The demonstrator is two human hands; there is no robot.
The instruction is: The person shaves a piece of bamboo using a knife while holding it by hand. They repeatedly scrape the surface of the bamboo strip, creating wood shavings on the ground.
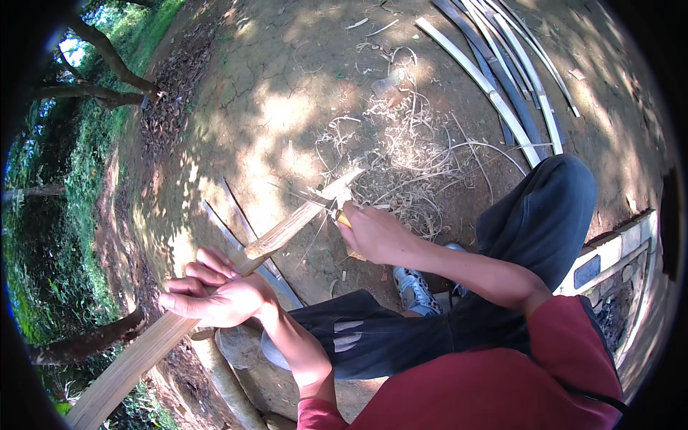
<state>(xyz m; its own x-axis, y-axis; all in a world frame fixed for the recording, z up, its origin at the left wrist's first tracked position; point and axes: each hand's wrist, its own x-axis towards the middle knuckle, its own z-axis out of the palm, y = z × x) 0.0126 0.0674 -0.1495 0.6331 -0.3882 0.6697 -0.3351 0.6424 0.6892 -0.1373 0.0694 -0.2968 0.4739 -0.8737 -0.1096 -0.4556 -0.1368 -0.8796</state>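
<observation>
A long split wooden stave (290, 228) runs slantwise from the lower left towards the middle, its far part pale and freshly cut. My left hand (218, 290) is closed round its thicker, browner part. At the far end, my right hand (376, 233) grips a knife by its yellow handle (345, 218). The thin, dark blade lies across the pale wood, and its edge is hard to make out. Light curled shavings (344, 195) stick up beside the blade.
Loose shavings (412, 150) litter the dirt ahead. Several long split strips (494, 79) lie at the far right, and two narrower strips (244, 222) beneath the stave. My shoe (416, 290) is near the shavings. A log (226, 380) lies lower left; trees (107, 54) stand beyond.
</observation>
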